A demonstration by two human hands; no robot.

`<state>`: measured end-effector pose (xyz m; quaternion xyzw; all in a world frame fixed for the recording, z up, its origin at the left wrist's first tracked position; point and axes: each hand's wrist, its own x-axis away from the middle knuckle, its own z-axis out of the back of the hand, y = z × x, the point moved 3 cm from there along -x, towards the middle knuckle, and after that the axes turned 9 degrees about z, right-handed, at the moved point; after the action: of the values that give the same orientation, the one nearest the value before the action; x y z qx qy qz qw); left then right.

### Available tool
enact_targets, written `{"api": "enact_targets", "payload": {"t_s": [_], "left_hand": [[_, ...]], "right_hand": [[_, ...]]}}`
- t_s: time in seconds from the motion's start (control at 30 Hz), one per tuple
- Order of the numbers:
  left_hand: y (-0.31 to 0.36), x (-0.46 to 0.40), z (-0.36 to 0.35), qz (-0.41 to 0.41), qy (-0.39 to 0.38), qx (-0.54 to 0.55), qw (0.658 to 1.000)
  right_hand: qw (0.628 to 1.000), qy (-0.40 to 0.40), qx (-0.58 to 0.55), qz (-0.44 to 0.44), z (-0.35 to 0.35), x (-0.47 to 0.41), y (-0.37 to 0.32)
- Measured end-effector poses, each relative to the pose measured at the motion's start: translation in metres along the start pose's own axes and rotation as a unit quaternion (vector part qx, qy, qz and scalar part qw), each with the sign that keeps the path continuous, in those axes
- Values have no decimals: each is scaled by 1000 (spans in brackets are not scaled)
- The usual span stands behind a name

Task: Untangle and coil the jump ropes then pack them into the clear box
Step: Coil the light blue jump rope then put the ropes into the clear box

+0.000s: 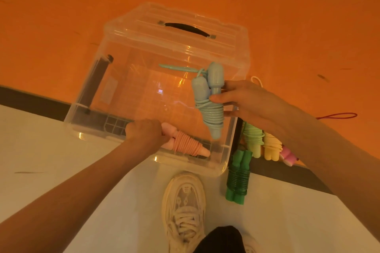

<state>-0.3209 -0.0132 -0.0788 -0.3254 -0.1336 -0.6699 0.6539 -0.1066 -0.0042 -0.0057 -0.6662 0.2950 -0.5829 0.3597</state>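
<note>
Nearest, a cream sneaker [183, 209] stands on the pale floor [82, 201], with a coiled green jump rope [237, 176] lying just right of it. Past it, the left hand [145, 133] has its fingers curled around a coiled pink jump rope [188, 146] inside the clear box [98, 88]. The right hand [246, 100] pinches a coiled blue jump rope [210, 100] between thumb and fingers above the box. Light green, yellow and pink coiled ropes [265, 144] lie beside the box, under the right wrist.
</note>
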Motion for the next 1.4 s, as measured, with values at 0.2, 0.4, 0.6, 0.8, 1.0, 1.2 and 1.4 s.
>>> {"api": "enact_targets", "payload": {"t_s": [0.2,0.4,0.6,0.8,1.0,1.2,1.4], "left_hand": [[-1,-6,-2,-100,13,161,982],[3,-3,-4,-168,-84,219,957],[-5,8,3,-178,-116,258,942],[-17,14,13,-174,-93,304,932],[-15,-3,20,-148,94,388,905],[5,-5,0,-189,63,303,932],[6,1,-2,-181,82,269,942]], "right_hand": [[988,40,147,22,-12,-20,6],[942,10,320,101,-35,-44,15],[915,-22,386,116,-50,-60,38],[877,-81,460,111,-63,-64,56],[876,-101,466,67,-66,-71,58],[886,-94,449,62,-59,-68,63],[867,-105,482,67,-58,-57,62]]}}
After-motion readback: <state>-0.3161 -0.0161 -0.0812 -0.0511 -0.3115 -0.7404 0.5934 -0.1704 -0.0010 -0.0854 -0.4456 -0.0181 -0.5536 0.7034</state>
